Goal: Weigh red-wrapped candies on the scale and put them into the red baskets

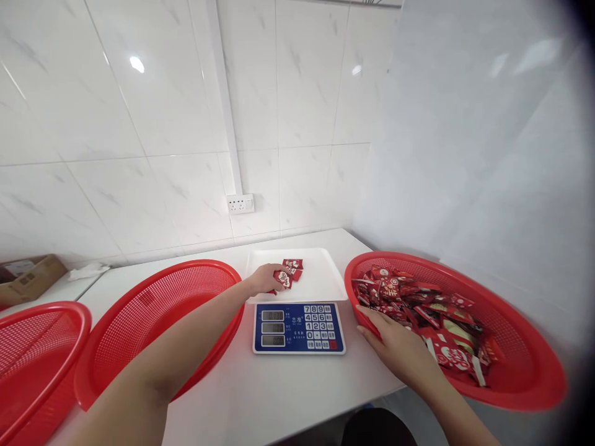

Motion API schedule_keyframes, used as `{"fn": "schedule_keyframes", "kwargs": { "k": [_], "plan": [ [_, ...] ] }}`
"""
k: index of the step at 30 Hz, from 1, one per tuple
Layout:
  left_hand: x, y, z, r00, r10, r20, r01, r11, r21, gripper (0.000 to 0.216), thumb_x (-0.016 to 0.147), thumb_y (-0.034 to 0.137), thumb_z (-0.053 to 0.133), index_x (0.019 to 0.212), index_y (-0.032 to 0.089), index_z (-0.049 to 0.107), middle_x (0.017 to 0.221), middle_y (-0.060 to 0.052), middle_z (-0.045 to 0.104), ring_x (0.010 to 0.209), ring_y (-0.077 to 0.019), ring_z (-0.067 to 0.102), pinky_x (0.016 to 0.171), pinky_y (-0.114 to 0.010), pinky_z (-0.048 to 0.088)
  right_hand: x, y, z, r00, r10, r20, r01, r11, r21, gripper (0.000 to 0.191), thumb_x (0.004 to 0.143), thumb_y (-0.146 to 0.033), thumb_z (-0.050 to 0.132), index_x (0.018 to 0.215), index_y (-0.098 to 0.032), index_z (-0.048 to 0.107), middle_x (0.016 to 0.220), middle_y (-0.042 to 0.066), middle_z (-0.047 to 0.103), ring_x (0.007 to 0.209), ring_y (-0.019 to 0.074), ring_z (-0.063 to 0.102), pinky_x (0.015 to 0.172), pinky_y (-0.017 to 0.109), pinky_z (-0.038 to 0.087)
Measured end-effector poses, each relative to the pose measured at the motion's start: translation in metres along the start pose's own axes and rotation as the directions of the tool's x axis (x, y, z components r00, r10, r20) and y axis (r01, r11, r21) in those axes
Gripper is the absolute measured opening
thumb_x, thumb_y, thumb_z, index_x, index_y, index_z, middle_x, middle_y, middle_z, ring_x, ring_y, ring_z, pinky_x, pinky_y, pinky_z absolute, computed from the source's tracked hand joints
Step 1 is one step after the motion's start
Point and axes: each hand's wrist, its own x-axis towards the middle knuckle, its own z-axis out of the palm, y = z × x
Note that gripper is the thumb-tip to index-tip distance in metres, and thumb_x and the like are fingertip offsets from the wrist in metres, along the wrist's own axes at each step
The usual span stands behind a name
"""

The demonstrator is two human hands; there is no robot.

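Observation:
My left hand (267,279) reaches over the white tray of the scale (318,279), its fingers closed around small red snack packets (284,279). Another red packet (292,264) lies against them on the tray. Below the tray is the scale's blue keypad panel (300,328), with lit displays whose digits are hard to read. My right hand (388,341) grips the near left rim of a red plastic basket (525,365), fingers over the edge and thumb outside. Inside that basket lies a heap of mostly red snack packets (418,297).
To the left of the scale stands a red perforated basket (195,279), with another red basket (46,371) farther left. A cardboard box (39,279) sits at the far left beside a white crumpled piece (90,271). A wall socket (240,204) is behind the white table (260,396).

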Motion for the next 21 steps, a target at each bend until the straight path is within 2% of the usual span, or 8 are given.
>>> {"fn": "schedule_keyframes", "kwargs": {
  "k": [3, 7, 9, 11, 13, 15, 18, 21],
  "plan": [
    [-0.017, -0.002, -0.027, 1.000, -0.011, -0.007, 0.011, 0.997, -0.075, 0.047, 0.064, 0.020, 0.061, 0.111, 0.022, 0.054, 0.093, -0.003, 0.063, 0.077, -0.0152, 0.061, 0.061, -0.022, 0.051, 0.000, 0.000, 0.000, 1.000, -0.002, 0.003, 0.002, 1.000, 0.009, 0.043, 0.088, -0.038, 0.028, 0.124, -0.023, 0.047, 0.124, 0.006, 0.055, 0.104, 0.0256, 0.057, 0.076, 0.037, 0.048],
    [-0.061, -0.010, -0.082, 0.998, -0.062, 0.019, 0.063, 0.994, -0.086, 0.050, 0.062, 0.030, 0.065, 0.110, 0.022, 0.056, 0.095, -0.004, 0.065, 0.079, -0.0185, 0.062, 0.062, -0.024, 0.052, 0.000, 0.000, 0.000, 1.000, -0.002, 0.019, 0.002, 1.000, 0.021, 0.043, 0.088, -0.037, 0.029, 0.125, -0.022, 0.046, 0.125, 0.007, 0.054, 0.102, 0.0265, 0.057, 0.075, 0.039, 0.048],
    [-0.082, -0.015, -0.105, 0.987, -0.126, 0.101, 0.128, 0.992, -0.018, 0.052, 0.061, 0.036, 0.066, 0.111, 0.024, 0.057, 0.099, -0.003, 0.066, 0.083, -0.0208, 0.062, 0.067, -0.027, 0.051, 0.000, 0.001, 0.001, 1.000, -0.003, 0.014, 0.003, 0.999, 0.032, 0.043, 0.088, -0.037, 0.030, 0.125, -0.023, 0.047, 0.125, 0.007, 0.055, 0.102, 0.0268, 0.058, 0.076, 0.039, 0.049],
    [-0.096, -0.020, -0.117, 0.970, -0.204, 0.136, 0.190, 0.976, 0.111, 0.057, 0.060, 0.042, 0.066, 0.114, 0.026, 0.056, 0.107, -0.005, 0.064, 0.094, -0.0251, 0.060, 0.077, -0.032, 0.049, 0.001, 0.001, 0.001, 1.000, -0.001, 0.006, 0.000, 0.999, 0.036, 0.043, 0.088, -0.038, 0.030, 0.125, -0.024, 0.047, 0.124, 0.007, 0.055, 0.102, 0.0273, 0.058, 0.075, 0.040, 0.049],
    [-0.097, -0.022, -0.117, 0.973, -0.217, 0.079, 0.196, 0.956, 0.218, 0.062, 0.061, 0.049, 0.063, 0.118, 0.026, 0.053, 0.119, -0.008, 0.058, 0.108, -0.0286, 0.053, 0.088, -0.037, 0.043, 0.001, 0.002, 0.002, 1.000, 0.001, 0.002, -0.001, 0.999, 0.038, 0.044, 0.088, -0.039, 0.030, 0.125, -0.023, 0.047, 0.124, 0.007, 0.055, 0.102, 0.0278, 0.058, 0.074, 0.040, 0.049],
    [-0.086, -0.021, -0.106, 0.986, -0.169, 0.012, 0.160, 0.951, 0.266, 0.065, 0.066, 0.056, 0.054, 0.124, 0.026, 0.047, 0.130, -0.008, 0.050, 0.117, -0.0289, 0.045, 0.095, -0.039, 0.036, 0.002, 0.002, 0.002, 1.000, 0.001, 0.010, -0.002, 0.999, 0.039, 0.045, 0.087, -0.040, 0.030, 0.125, -0.023, 0.048, 0.125, 0.008, 0.054, 0.102, 0.0280, 0.058, 0.075, 0.040, 0.049],
    [-0.048, -0.012, -0.076, 0.997, -0.076, 0.014, 0.069, 0.954, 0.292, 0.067, 0.071, 0.062, 0.046, 0.130, 0.030, 0.038, 0.139, -0.003, 0.039, 0.124, -0.0256, 0.037, 0.100, -0.036, 0.032, 0.003, 0.002, 0.003, 1.000, 0.011, 0.025, -0.012, 0.999, 0.040, 0.045, 0.087, -0.039, 0.030, 0.125, -0.023, 0.048, 0.125, 0.008, 0.054, 0.104, 0.0278, 0.057, 0.076, 0.040, 0.049],
    [-0.001, 0.003, -0.039, 0.999, 0.036, 0.037, -0.046, 0.948, 0.314, 0.067, 0.075, 0.061, 0.045, 0.133, 0.031, 0.031, 0.141, -0.001, 0.037, 0.125, -0.0220, 0.036, 0.100, -0.032, 0.032, 0.002, 0.003, 0.003, 1.000, 0.012, 0.007, -0.013, 0.998, 0.058, 0.043, 0.087, -0.038, 0.032, 0.124, -0.025, 0.049, 0.124, 0.007, 0.055, 0.102, 0.0271, 0.058, 0.076, 0.039, 0.049]
  ]
}}
